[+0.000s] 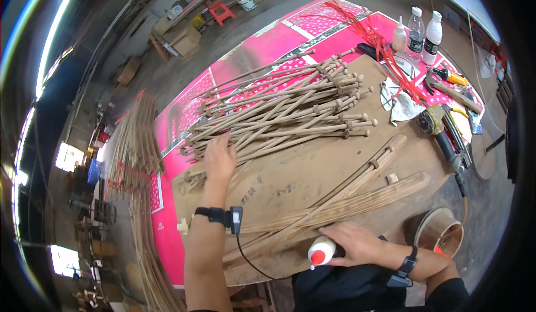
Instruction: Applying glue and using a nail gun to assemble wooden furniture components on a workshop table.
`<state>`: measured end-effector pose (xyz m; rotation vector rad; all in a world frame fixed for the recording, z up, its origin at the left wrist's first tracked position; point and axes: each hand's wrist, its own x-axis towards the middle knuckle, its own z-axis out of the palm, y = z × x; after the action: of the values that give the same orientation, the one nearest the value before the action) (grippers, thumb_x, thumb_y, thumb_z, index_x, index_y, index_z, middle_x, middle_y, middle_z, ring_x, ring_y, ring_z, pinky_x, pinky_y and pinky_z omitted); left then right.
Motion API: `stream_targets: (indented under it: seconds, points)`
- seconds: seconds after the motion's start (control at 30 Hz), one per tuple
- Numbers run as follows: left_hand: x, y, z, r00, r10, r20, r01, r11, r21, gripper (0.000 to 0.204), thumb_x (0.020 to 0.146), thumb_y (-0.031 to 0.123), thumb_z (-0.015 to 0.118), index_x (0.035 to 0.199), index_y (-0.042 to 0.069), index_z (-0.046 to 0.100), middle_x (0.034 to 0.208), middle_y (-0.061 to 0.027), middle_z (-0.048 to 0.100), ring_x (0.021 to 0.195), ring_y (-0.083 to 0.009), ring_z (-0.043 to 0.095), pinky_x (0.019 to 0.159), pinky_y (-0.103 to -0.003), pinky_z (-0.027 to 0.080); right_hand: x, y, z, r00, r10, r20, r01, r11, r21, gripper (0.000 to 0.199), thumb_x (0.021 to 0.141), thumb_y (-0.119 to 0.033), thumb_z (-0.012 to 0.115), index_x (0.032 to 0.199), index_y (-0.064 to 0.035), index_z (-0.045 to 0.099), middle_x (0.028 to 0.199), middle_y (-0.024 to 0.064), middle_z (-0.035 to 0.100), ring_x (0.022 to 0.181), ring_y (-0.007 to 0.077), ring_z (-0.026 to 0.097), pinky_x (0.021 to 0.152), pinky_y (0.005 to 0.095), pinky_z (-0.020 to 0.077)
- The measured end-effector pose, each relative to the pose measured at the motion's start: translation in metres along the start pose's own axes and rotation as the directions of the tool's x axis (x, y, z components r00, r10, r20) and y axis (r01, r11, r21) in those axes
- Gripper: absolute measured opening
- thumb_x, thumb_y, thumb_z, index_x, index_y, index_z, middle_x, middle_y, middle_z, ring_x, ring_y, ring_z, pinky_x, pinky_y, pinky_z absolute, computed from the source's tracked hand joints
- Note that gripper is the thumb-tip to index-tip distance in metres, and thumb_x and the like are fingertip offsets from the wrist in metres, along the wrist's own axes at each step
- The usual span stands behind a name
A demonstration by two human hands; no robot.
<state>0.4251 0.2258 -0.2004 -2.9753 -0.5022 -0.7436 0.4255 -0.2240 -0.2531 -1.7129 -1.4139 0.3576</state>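
Observation:
My left hand (pixel 221 160) reaches into the near left end of a big pile of thin wooden rods (pixel 290 108). Its fingers curl down over a rod there; the fingertips are partly hidden. The rods have rounded knobs and small collars at their right ends. In my right hand (pixel 357 244), close to the table's near edge, is a white squeeze bottle (pixel 322 250), its red nozzle tilted down toward me. Just beyond that bottle lie long flat wooden strips (pixel 346 203) and a separate collared rod (pixel 365 171).
Right of the pile are a white rag (pixel 403 106), red ties (pixel 385 52), a power tool (pixel 438 130), a hammer (pixel 458 95) and upright bottles (pixel 416 33). A bucket (pixel 441 231) stands at the lower right. Bundled strips (pixel 137 144) lie along the left side.

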Motion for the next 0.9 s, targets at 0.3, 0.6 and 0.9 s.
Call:
stream_targets:
  seconds: [0.3, 0.6, 0.9]
  points:
    - [0.031, -0.027, 0.024, 0.996, -0.065, 0.067, 0.059, 0.994, 0.087, 0.027, 0.084, 0.009, 0.078, 0.111, 0.009, 0.077, 0.108, -0.0144, 0.071, 0.111, -0.0372, 0.066, 0.096, -0.05, 0.054, -0.001, 0.006, 0.005, 0.999, -0.003, 0.046, 0.006, 0.999, -0.05, 0.069, 0.084, -0.041, 0.085, 0.14, -0.0075, 0.063, 0.125, 0.0106, 0.07, 0.116, 0.0295, 0.066, 0.101, 0.0415, 0.0514]
    - [0.015, -0.021, -0.015, 0.976, 0.192, -0.099, -0.189, 0.981, 0.035, 0.02, 0.088, 0.009, 0.078, 0.108, 0.005, 0.074, 0.107, -0.0145, 0.073, 0.105, -0.037, 0.067, 0.092, -0.049, 0.053, -0.007, 0.005, 0.013, 1.0, -0.017, 0.019, 0.017, 0.999, -0.03, 0.07, 0.081, -0.04, 0.085, 0.138, -0.0067, 0.063, 0.122, 0.0123, 0.068, 0.116, 0.0307, 0.065, 0.099, 0.0424, 0.0516]
    - [-0.107, 0.079, -0.12, 0.953, 0.289, -0.094, -0.301, 0.94, -0.159, 0.03, 0.079, -0.001, 0.082, 0.107, 0.007, 0.076, 0.102, -0.0119, 0.073, 0.097, -0.0352, 0.068, 0.089, -0.047, 0.053, 0.0, 0.008, 0.014, 0.997, -0.062, -0.054, 0.062, 0.998, -0.015, 0.066, 0.076, -0.033, 0.087, 0.133, -0.0086, 0.065, 0.122, 0.0111, 0.069, 0.112, 0.0329, 0.066, 0.098, 0.0428, 0.0527]
